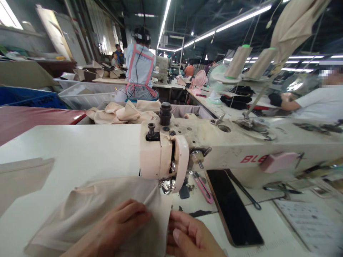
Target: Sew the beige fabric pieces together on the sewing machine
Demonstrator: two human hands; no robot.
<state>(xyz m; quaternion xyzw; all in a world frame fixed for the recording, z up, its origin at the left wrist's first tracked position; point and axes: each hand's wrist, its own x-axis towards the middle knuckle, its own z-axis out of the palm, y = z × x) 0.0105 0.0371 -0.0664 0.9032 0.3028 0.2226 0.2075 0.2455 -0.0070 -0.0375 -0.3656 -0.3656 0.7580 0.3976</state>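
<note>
A piece of beige fabric lies loosely folded on the white sewing table, its upper right corner reaching the presser foot of a sewing machine. On top of the cloth rests my left hand, its fingers bent together and gripping the material. At the cloth's right edge is my right hand, fingers curled around that edge, with the fingertips partly hidden. The needle cannot be made out behind the machine's pale guard.
Right of my hands lie pink-handled thread snips, a black phone and dark tweezers. Another flat beige piece is at the left. Behind the table, beige pieces are heaped. Co-workers sit farther off.
</note>
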